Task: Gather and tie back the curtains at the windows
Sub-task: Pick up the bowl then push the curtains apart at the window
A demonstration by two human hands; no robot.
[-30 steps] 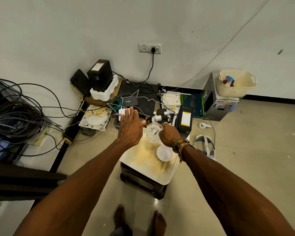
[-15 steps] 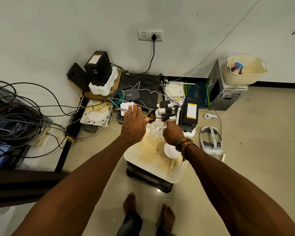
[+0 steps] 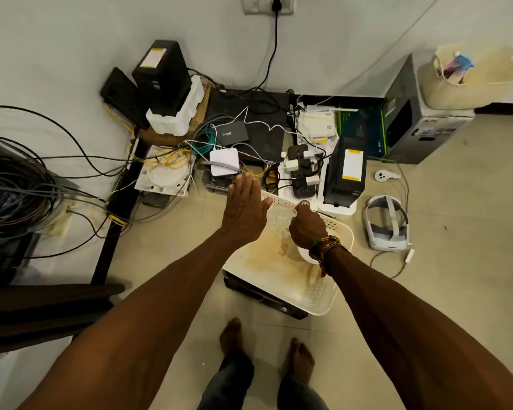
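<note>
The right hand (image 3: 307,226) curls round a clear glass (image 3: 280,217) over a cream perforated tray (image 3: 279,279); the left hand (image 3: 245,211) is spread flat, fingers straight, just left of the glass; a white headset (image 3: 387,226) lies on the floor to the right; where the curtains hang cannot be told.

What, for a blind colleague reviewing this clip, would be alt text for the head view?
The person's right hand grips a clear patterned glass over a stained white perforated plastic tray, while the flat, open left hand hovers beside it. Nearby lie tangled grey cables and a white headset.
</note>
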